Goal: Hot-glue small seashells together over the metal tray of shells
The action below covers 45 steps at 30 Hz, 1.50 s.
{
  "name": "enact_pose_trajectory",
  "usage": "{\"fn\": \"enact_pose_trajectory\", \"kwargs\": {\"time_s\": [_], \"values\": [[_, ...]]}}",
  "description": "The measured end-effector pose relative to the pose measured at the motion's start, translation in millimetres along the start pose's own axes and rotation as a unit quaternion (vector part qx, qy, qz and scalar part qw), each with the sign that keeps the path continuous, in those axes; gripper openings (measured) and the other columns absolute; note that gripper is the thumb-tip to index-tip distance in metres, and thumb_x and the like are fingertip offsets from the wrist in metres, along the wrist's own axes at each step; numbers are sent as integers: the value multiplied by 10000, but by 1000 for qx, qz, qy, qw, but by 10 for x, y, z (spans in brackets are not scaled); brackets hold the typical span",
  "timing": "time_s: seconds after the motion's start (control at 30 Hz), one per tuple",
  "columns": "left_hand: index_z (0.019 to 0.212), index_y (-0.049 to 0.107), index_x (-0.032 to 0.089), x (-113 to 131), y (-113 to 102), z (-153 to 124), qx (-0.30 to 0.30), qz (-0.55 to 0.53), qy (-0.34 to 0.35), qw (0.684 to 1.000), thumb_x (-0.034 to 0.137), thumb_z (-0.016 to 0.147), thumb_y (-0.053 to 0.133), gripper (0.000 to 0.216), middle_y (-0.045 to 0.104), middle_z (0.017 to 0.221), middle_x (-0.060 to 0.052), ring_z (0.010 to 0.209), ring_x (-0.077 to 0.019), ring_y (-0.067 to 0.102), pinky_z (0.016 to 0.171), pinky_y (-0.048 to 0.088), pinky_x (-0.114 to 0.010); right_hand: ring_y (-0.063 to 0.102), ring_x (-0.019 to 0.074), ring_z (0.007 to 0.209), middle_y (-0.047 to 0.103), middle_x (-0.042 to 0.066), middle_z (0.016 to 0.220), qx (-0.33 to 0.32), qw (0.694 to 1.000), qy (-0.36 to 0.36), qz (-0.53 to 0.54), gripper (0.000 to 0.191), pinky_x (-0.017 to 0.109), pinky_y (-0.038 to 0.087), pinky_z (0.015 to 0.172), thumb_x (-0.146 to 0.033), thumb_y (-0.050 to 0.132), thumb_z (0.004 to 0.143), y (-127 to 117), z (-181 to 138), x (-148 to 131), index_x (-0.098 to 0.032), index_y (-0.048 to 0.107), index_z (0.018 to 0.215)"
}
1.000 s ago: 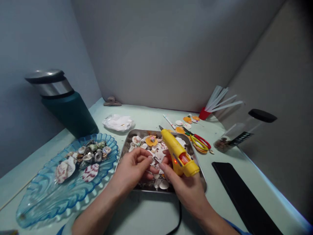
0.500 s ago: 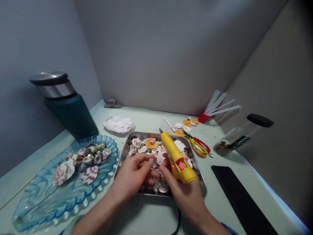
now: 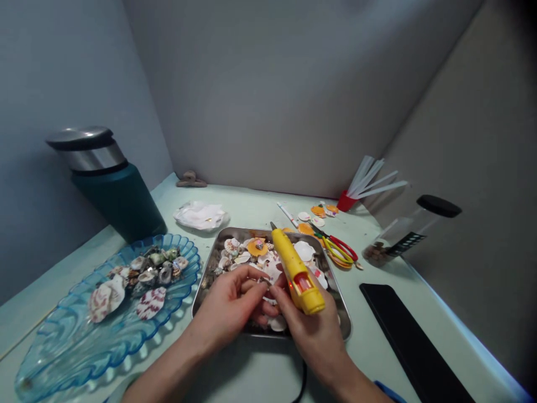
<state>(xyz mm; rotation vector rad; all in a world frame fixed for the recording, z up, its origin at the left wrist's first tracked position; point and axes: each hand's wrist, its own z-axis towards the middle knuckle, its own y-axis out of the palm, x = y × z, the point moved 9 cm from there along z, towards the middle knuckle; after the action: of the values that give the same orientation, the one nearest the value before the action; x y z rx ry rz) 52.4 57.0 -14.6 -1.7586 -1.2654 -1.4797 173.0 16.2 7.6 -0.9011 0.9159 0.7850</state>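
From the head camera I am looking down at a pale green desk (image 3: 235, 207) boxed in by grey walls. My right hand (image 3: 316, 330) is gripping a yellow glue gun (image 3: 293, 268) — its fingers are wrapped around the handle, the nozzle is pointing away from me over a steel tray (image 3: 342, 313), and a red light is glowing on its side. The gun's black cord (image 3: 302, 380) is trailing toward me off the near edge. My left hand (image 3: 229, 305) is hovering over the near part of the tray, its fingers pinched narrowly on a small piece (image 3: 264, 281) right where the two hands are meeting; it is too small for me to tell what it is.

The tray is holding a heap of white and orange shells (image 3: 251, 252). To the left a blue glass dish (image 3: 84, 341) is carrying darker shells, and a dark green flask (image 3: 113, 190) with a steel lid is standing behind it. A crumpled white tissue (image 3: 201, 214) is lying beyond the tray. To the right I am seeing scissors (image 3: 342, 249) with red and yellow handles, a red cup of white sticks (image 3: 369, 182), a clear jar (image 3: 409, 229) lying on its side, and a black slab (image 3: 411, 341).
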Motion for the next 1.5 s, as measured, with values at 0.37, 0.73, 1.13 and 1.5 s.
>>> {"fn": "enact_pose_trajectory", "kwargs": {"time_s": [0.37,0.73,1.13,1.5], "values": [[762,554,146,39,-5,13,18,-28,-10,999,362,616,756,330,681,525,-23,456,-122,617,476,500,-214,626,164,674,647,-1,784,19,999,-47,-13,156,262,503,619,-222,620,797,-16,-26,-84,-209,592,949],[790,576,139,58,-57,11,36,-23,7,999,352,642,735,304,676,523,-23,451,-119,608,470,483,-205,646,172,703,677,14,810,-3,1000,-29,3,159,255,519,627,-250,637,797,3,-3,-102,-199,596,942],[988,624,81,349,-560,-52,166,-70,109,978,268,754,668,303,698,621,-40,504,-112,620,514,502,-204,654,170,648,694,17,753,-130,982,-126,-55,108,245,534,597,-280,626,805,52,-10,-308,-209,644,885],[1021,662,58,403,-587,-100,168,-90,118,975,284,752,680,352,678,538,-42,487,-117,604,503,495,-197,633,154,591,693,-4,731,-175,973,-143,-47,163,221,494,555,-234,586,801,144,-14,-355,-229,666,943]]}}
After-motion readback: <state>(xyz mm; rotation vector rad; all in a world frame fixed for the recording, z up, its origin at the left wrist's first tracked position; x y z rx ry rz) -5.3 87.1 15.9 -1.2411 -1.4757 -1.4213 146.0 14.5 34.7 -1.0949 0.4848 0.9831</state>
